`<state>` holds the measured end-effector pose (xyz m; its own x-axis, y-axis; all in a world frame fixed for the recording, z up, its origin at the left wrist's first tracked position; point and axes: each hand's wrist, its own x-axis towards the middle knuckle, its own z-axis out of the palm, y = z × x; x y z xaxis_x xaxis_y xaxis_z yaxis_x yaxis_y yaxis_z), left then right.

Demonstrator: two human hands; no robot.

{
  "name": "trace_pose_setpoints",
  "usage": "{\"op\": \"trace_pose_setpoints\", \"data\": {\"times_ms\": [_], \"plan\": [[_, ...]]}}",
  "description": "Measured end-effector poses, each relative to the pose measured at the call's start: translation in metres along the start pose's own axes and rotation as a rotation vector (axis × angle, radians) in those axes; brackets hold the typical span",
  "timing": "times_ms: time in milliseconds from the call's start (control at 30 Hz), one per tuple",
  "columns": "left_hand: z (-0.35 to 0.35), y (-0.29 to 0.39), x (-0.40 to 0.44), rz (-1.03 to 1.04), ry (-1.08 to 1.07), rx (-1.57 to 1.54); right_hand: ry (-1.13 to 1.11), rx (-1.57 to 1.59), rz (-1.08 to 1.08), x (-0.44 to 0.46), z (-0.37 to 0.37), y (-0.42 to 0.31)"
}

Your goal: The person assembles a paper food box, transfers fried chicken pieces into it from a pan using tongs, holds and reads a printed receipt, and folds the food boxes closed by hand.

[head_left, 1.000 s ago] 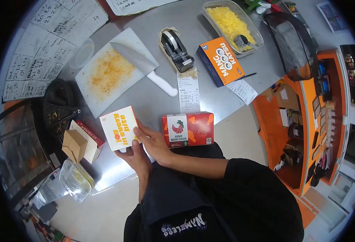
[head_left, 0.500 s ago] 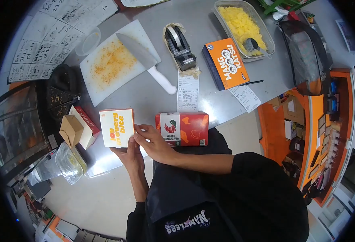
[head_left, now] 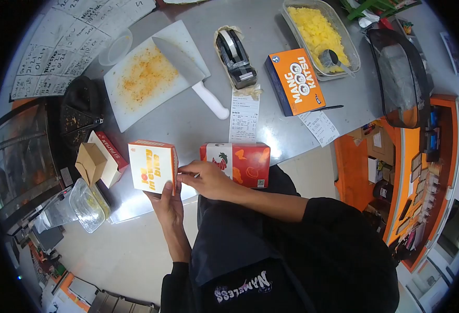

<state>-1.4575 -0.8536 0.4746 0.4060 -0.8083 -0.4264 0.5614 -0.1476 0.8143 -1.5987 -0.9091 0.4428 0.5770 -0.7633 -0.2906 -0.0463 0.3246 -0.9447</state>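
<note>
A white and orange box (head_left: pixel 151 168) with "Joy in every bite" printed on it is held over the table's front edge. My left hand (head_left: pixel 168 208) grips it from below, thumb on its front face. The fingers of my right hand (head_left: pixel 203 179) are pinched at the box's right side edge; whether they hold a flap is too small to tell. Just right of them lies a red box (head_left: pixel 253 164) with a white band, partly covered by my right hand. Above it a printed receipt (head_left: pixel 244 120) hangs down from the black tape dispenser (head_left: pixel 235 60).
A knife (head_left: pixel 208 99) rests on the stained white cutting board (head_left: pixel 120 112). An orange box (head_left: pixel 297 83) stands beside a tub of yellow food (head_left: pixel 320 31). Open cartons (head_left: pixel 91 161) and a clear plastic container (head_left: pixel 87 206) are at the left. A black mesh cover (head_left: pixel 401 78) is at the right.
The box in my left hand has turned so that its orange right side shows. My right hand has shifted up and right along its edge, fingers now pinched. The camera view has shifted slightly.
</note>
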Motion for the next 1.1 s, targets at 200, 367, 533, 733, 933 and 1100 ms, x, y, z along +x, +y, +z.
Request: {"op": "trace_pose_setpoints", "data": {"times_ms": [200,367,533,733,933,1100], "plan": [[-0.017,0.003,0.003,-0.129,-0.078,0.039,0.094,0.1,-0.148,0.0,-0.01,-0.018],[-0.029,0.003,0.008,-0.066,-0.178,0.187,0.023,0.08,-0.173,0.004,-0.009,-0.01],[-0.005,0.019,0.008,-0.064,-0.173,0.279,0.099,-0.098,-0.26,0.007,-0.003,-0.002],[-0.02,0.017,0.016,-0.153,-0.164,0.102,0.111,-0.236,-0.325,0.008,-0.006,-0.007],[-0.028,0.016,0.011,-0.176,-0.127,0.106,0.145,-0.455,-0.237,0.001,-0.058,-0.019],[-0.029,0.012,0.007,-0.122,-0.121,0.116,0.926,-0.658,-0.297,0.024,-0.182,-0.028]]}}
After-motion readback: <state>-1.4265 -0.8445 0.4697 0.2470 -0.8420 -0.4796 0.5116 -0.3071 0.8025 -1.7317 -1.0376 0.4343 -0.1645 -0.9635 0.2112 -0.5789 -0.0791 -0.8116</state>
